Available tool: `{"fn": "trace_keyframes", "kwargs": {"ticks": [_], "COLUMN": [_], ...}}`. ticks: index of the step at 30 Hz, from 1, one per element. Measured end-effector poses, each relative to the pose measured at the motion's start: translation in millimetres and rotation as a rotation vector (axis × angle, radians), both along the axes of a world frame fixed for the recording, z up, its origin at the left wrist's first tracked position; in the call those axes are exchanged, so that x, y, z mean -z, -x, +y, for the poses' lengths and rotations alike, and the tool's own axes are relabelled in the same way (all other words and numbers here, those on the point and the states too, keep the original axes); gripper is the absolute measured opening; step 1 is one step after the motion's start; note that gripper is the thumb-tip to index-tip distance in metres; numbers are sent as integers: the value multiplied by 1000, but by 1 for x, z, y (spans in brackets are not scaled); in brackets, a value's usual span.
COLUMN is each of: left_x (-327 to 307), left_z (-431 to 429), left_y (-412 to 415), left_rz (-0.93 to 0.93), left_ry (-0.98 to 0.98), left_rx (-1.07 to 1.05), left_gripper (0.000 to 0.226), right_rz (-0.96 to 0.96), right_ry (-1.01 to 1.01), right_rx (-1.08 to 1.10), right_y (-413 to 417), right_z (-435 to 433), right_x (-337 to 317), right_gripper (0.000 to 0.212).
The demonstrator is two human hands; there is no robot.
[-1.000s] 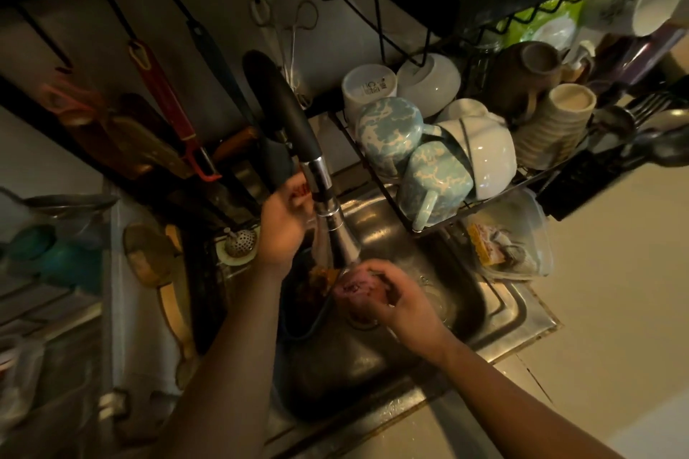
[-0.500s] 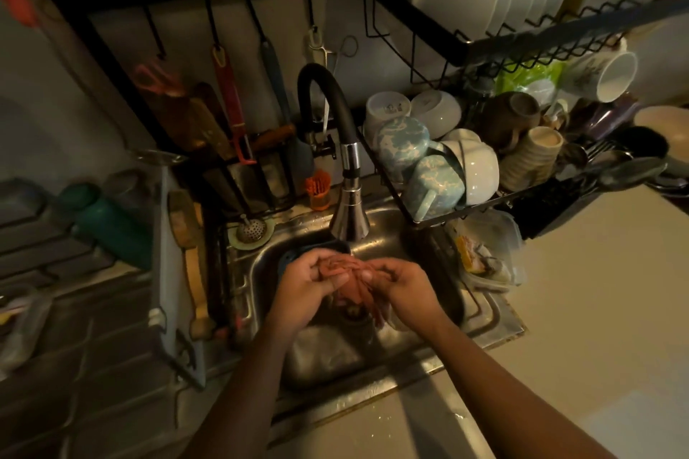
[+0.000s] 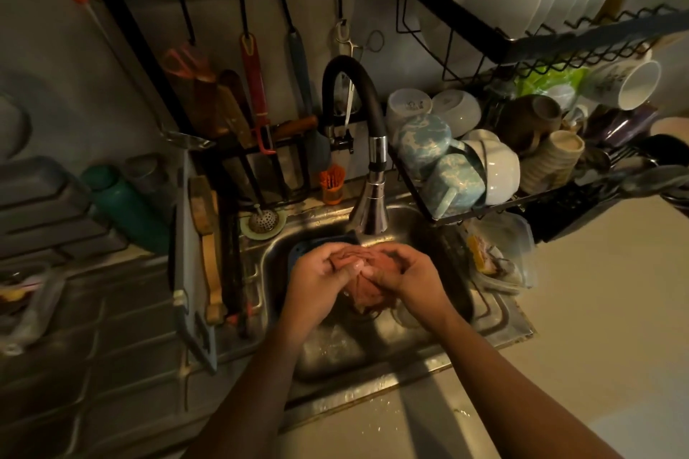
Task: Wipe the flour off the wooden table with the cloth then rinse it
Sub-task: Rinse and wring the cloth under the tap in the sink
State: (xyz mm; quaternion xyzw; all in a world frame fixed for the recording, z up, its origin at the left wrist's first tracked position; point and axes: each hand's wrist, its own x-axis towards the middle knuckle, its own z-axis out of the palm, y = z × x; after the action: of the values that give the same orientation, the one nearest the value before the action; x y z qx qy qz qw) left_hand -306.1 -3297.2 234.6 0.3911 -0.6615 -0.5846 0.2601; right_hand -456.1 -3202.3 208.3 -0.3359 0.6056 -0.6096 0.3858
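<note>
A wet pinkish-red cloth (image 3: 363, 291) is bunched between both hands over the steel sink (image 3: 335, 347), just below the chrome spray head of the black faucet (image 3: 369, 205). My left hand (image 3: 320, 279) grips the cloth's left side with curled fingers. My right hand (image 3: 406, 278) grips its right side, fingers wrapped over the top. Part of the cloth hangs down between the hands. The wooden table is out of view.
A black dish rack (image 3: 484, 209) with mugs and bowls overhangs the sink's right edge. Utensils hang on the wall behind. A strainer plug (image 3: 263, 222) sits at the sink's back left, and a plastic container (image 3: 499, 257) at its right. A dark blue item (image 3: 309, 248) lies in the basin.
My left hand has left the faucet and joined the right on the cloth. Both hands now squeeze it closer together under the spray head. The camera view has pulled back.
</note>
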Motion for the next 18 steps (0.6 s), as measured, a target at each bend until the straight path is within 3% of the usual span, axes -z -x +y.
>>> {"fn": "trace_keyframes", "kwargs": {"ticks": [4,7,9,14,18], "left_x": [-1,0,2,6,12], "left_z": [-7,-8,-9,-13,-12], "left_y": [-5,-7,-11,-17,-19], "left_rz": [20,0,-42,-125,-53], "left_ry": [-75,-57,34,118,-15], "left_rx": [-13,-25,-24,-32,-169], "left_gripper": [36,45,43,32,18], "right_rz": [49,75,110,104,-45], "right_ry": [-54,-113,-140,-176,-110], "right_rx": [-74,-120,-123,47,-81], "right_y": [7,5,0,-1,-14], "right_z": [-2,-8,-12,-21,-20], "right_x": [-2,-4,-4,4,-2], "right_gripper": [32,45,43,15,20]}}
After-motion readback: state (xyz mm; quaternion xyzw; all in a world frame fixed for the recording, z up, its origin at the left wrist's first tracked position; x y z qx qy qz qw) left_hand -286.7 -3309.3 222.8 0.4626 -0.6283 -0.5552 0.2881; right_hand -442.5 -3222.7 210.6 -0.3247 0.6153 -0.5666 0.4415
